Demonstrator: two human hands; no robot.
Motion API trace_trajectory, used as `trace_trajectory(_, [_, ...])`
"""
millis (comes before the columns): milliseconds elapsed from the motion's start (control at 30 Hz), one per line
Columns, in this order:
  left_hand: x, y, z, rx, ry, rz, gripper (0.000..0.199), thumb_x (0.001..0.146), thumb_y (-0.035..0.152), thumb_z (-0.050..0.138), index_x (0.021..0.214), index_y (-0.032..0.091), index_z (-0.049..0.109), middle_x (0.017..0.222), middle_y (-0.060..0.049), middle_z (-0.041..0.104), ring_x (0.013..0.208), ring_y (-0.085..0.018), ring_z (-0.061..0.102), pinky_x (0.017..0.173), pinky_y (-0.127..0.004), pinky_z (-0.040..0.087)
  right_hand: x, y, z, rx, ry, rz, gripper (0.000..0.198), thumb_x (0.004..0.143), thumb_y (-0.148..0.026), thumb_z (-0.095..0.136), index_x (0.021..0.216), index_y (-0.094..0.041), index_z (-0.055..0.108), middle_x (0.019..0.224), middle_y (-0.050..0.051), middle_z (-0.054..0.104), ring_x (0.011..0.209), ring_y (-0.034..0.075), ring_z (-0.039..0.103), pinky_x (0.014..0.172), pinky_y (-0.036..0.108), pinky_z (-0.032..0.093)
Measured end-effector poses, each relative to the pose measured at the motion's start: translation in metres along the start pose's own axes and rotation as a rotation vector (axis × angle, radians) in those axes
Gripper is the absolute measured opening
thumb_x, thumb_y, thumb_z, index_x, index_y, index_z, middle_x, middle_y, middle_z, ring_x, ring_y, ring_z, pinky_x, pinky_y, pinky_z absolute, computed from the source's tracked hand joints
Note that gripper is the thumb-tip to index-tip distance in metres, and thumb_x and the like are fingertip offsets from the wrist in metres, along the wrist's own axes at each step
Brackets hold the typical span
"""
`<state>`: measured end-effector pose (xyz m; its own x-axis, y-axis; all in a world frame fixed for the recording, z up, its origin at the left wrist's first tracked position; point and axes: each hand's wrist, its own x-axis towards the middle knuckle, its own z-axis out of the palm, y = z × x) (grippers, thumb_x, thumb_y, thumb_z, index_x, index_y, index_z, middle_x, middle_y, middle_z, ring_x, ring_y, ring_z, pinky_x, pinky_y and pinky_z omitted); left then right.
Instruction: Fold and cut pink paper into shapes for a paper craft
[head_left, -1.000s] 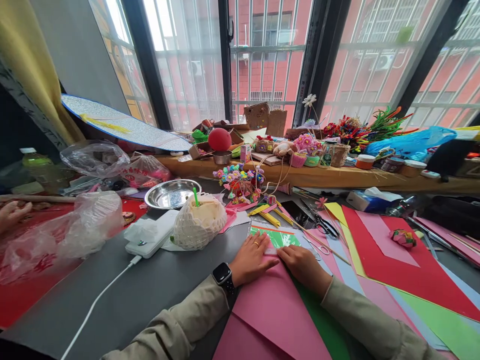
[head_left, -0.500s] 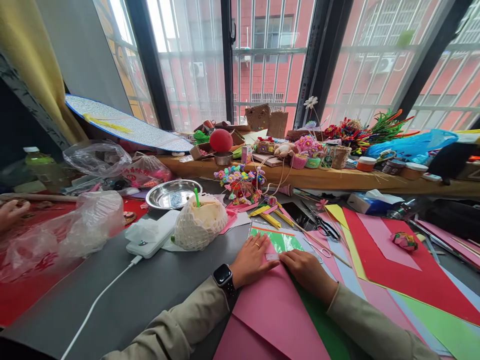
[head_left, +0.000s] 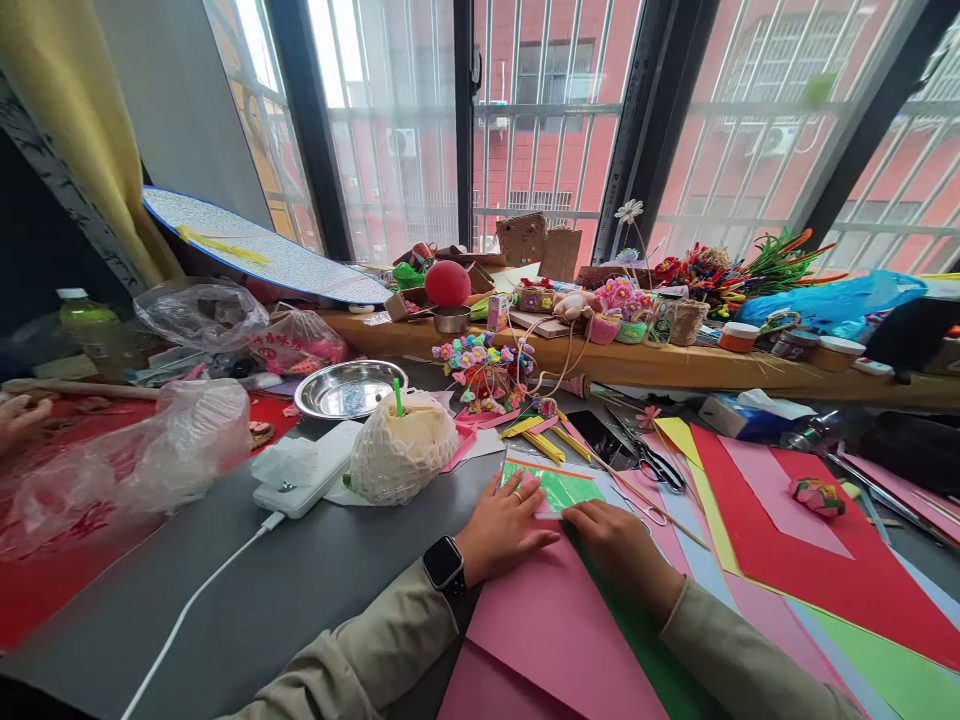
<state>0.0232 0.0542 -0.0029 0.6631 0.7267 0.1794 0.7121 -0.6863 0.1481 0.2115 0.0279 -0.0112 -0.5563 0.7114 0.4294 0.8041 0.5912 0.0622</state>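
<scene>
A folded sheet of pink paper [head_left: 547, 610] lies before me, its narrow end pointing away. My left hand [head_left: 504, 525], wearing a ring, rests flat on it with fingers stretched out. At the far end's right edge, my right hand [head_left: 619, 545] has curled fingers closed on the pink paper; the fingertips are partly hidden. Between the hands, a small pale strip [head_left: 549, 515] shows on the paper's tip. Just beyond lies a clear plastic sleeve [head_left: 562, 487] with green showing through. Dark green paper [head_left: 667, 660] sticks out beneath the pink sheet.
To the left stand a net-wrapped coconut [head_left: 405, 455], a white power bank [head_left: 311, 475] with a cable, and a steel plate [head_left: 349, 388]. Black scissors [head_left: 660, 465] and coloured papers [head_left: 780, 530] lie right. Another person's hand [head_left: 21, 418] shows at far left.
The view has shifted slightly. My left thumb has slid a little nearer to me, off the pale strip. The right hand keeps its place at the paper's edge.
</scene>
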Motion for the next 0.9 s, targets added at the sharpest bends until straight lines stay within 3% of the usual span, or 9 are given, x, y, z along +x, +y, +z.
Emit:
trace_trajectory(233, [0.0, -0.007, 0.001, 0.003, -0.016, -0.042, 0.054, 0.082, 0.052, 0.016, 0.122, 0.021, 0.035, 0.129, -0.004, 0.034, 0.121, -0.024, 0.023, 0.097, -0.045, 0.016, 0.01, 0.001, 0.007, -0.051, -0.071, 0.069, 0.014, 0.079, -0.013, 0.044, 0.078, -0.018, 0.058, 0.068, 0.001, 0.058, 0.065, 0.013, 0.053, 0.056, 0.022, 0.036])
trace_trajectory(567, [0.0, -0.008, 0.006, 0.012, -0.048, -0.065, 0.042, 0.085, 0.032, 0.019, 0.124, 0.022, 0.03, 0.132, -0.002, 0.029, 0.122, -0.022, 0.019, 0.097, -0.048, 0.015, -0.006, -0.01, 0.0, -0.094, -0.097, -0.002, 0.014, 0.075, -0.007, 0.048, 0.077, -0.017, 0.057, 0.07, 0.002, 0.06, 0.064, 0.015, 0.054, 0.053, 0.024, 0.04])
trace_trajectory(900, [0.0, -0.007, 0.004, 0.024, -0.069, -0.072, 0.043, 0.085, 0.032, 0.02, 0.125, 0.022, 0.028, 0.133, -0.001, 0.027, 0.123, -0.022, 0.018, 0.097, -0.048, 0.013, -0.022, -0.007, -0.004, -0.047, -0.036, -0.113, 0.015, 0.077, -0.008, 0.043, 0.082, -0.014, 0.057, 0.072, 0.004, 0.061, 0.064, 0.016, 0.056, 0.054, 0.026, 0.046])
